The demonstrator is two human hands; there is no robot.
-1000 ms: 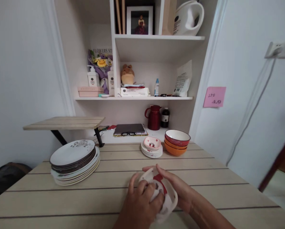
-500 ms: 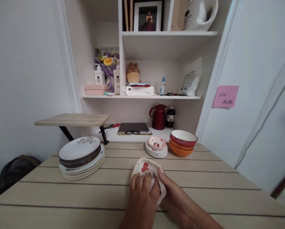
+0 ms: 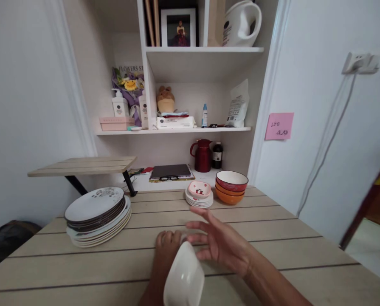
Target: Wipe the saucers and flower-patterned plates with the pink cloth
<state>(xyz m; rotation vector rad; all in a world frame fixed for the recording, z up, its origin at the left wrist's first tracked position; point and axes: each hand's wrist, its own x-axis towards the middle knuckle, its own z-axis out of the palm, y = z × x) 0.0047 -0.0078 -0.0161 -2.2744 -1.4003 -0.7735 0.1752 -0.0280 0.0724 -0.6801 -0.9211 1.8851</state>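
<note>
A small white bowl (image 3: 185,274) is tipped on its side, its glossy outside facing right and towards me. My left hand (image 3: 167,250) is at the bowl's left edge with curled fingers and appears to grip it; the bowl hides the thumb and palm. To the right, my right hand (image 3: 223,244) is open, fingers spread and pointing left, holding nothing. Its fingertips are close to the bowl's upper edge. The white wipe from before is mostly or wholly hidden. Beyond the hands, a small pink-rimmed dish (image 3: 199,189) rests on a stack of little white plates (image 3: 200,204).
At left stands a tall stack of large plates (image 3: 96,206) by a low wooden stand (image 3: 81,165). Nested red and orange bowls (image 3: 230,187) are at the back right. A red jug (image 3: 203,156), dark bottle (image 3: 217,155) and laptop-like slab (image 3: 171,171) lie behind the table.
The bowl has turned from facing up onto its side. My right hand has let go of it and spread its fingers. The white wipe has gone from sight. My view has shifted right.
</note>
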